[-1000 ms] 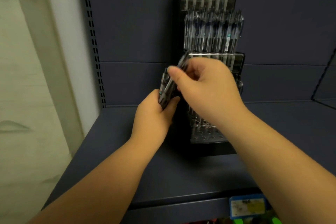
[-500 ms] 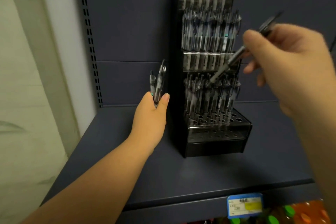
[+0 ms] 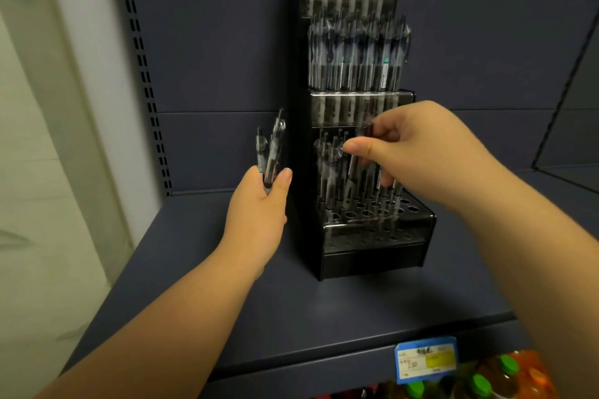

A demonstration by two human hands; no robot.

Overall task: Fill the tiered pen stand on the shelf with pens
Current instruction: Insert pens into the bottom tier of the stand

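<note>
A black tiered pen stand point(image 3: 372, 253) stands on the dark shelf point(image 3: 291, 311) against the back panel. Its upper tiers are packed with clear-barrelled pens point(image 3: 356, 55). The bottom tier holds several pens at the back, with empty holes along its front rows. My left hand point(image 3: 259, 204), just left of the stand, grips a small bunch of pens point(image 3: 270, 152) pointing up. My right hand point(image 3: 411, 146) is in front of the bottom tier and pinches one pen point(image 3: 355, 168), which is tilted with its tip down among the standing pens.
A perforated upright point(image 3: 146, 74) runs down the shelf's left side beside a pale wall. A blue and yellow price tag point(image 3: 426, 358) hangs on the shelf's front edge. Bottles with green caps point(image 3: 479, 384) stand on the shelf below. A thin wire frame point(image 3: 564, 91) is at the right.
My right hand has come down and to the left from beside the middle tier, bringing its pen to the bottom tier. My left hand has stayed beside the stand with its bunch.
</note>
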